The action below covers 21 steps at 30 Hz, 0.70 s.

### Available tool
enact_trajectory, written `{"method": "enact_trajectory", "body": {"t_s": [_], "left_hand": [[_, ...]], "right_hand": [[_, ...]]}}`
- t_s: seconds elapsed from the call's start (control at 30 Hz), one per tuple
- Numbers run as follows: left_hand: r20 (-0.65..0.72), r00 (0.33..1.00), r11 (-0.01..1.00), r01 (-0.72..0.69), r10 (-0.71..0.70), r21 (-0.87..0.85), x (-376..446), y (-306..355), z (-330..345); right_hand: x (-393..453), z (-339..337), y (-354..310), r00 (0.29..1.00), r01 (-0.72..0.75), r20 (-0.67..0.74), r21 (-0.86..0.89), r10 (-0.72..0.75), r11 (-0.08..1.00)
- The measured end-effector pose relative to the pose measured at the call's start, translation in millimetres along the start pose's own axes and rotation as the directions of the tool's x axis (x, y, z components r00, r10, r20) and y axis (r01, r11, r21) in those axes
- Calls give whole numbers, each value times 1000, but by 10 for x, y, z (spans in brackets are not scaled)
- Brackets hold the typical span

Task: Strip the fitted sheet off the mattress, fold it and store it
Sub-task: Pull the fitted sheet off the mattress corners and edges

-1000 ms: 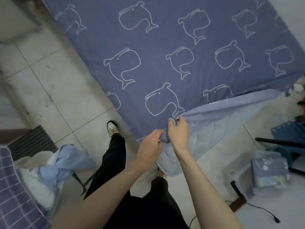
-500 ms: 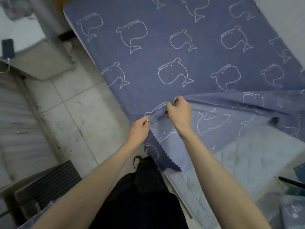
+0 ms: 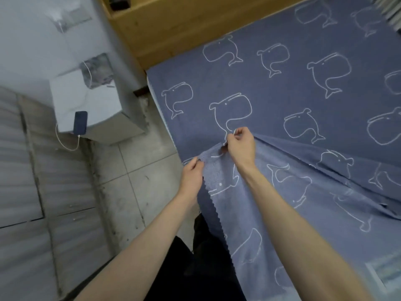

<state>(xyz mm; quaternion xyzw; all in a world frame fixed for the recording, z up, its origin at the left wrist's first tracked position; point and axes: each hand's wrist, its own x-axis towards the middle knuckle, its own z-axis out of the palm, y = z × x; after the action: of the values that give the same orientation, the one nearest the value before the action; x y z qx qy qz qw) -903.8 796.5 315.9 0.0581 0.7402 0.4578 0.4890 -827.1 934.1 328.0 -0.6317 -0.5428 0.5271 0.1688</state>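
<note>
At nine o'clock, off the bed: a grey bedside cabinet [image 3: 91,105] carries a dark phone [image 3: 80,122] on a white charging cable [image 3: 65,144]. Tiled floor [image 3: 134,181] lies between cabinet and bed.

The left hand [image 3: 192,178], just below centre towards seven o'clock, pinches the scalloped edge of the fitted sheet [image 3: 293,88] between thumb and curled fingers. The right hand [image 3: 239,146], at centre, pinches the same hem further in, fingertips bunched on a raised fold, with a short span of hem between the two hands.

Change noted: one second ago both hands gripped the sheet corner low at the mattress end, with pale quilted mattress exposed beneath. The corner has since been carried up and across the bed; the freed portion now lies doubled over the part still spread out, its paler underside showing from centre to five o'clock. The exposed mattress has dropped from view, save possibly a pale patch at four o'clock, too blurred to confirm.

Assessment: stripping of this corner appears done. The corner at eleven o'clock, by the wooden headboard [image 3: 173,25], seems still fitted. Folding and storing remain outstanding.
</note>
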Motion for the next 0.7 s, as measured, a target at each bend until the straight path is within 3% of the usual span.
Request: {"method": "enact_trajectory", "body": {"t_s": [0.1, 0.2, 0.3, 0.43, 0.6, 0.7], "left_hand": [[-158, 987, 998, -38, 29, -54, 566, 608, -136], [-218, 975, 995, -63, 43, -83, 1144, 1021, -305], [-215, 976, 995, -44, 24, -89, 1730, 1297, -493], [-148, 986, 997, -70, 73, 27, 2534, 1517, -754], [-115, 990, 993, -70, 80, 93, 3742, 1615, -1060], [-102, 995, 1000, 9, -9, 3, 4486, 1698, -1267]], "right_hand": [[512, 409, -577, 994, 98, 47, -50, -96, 994], [1026, 819, -1039, 989, 132, 81, -60, -127, 989], [1473, 1246, -1292, 992, 3, 123, 4, -4, 1000], [2062, 1806, -1493, 982, -183, 59, 50, 180, 982], [3029, 2672, -1757, 976, -216, -29, -16, 216, 976], [3650, 3335, -1921, 984, -179, -30, -103, 177, 978]]}}
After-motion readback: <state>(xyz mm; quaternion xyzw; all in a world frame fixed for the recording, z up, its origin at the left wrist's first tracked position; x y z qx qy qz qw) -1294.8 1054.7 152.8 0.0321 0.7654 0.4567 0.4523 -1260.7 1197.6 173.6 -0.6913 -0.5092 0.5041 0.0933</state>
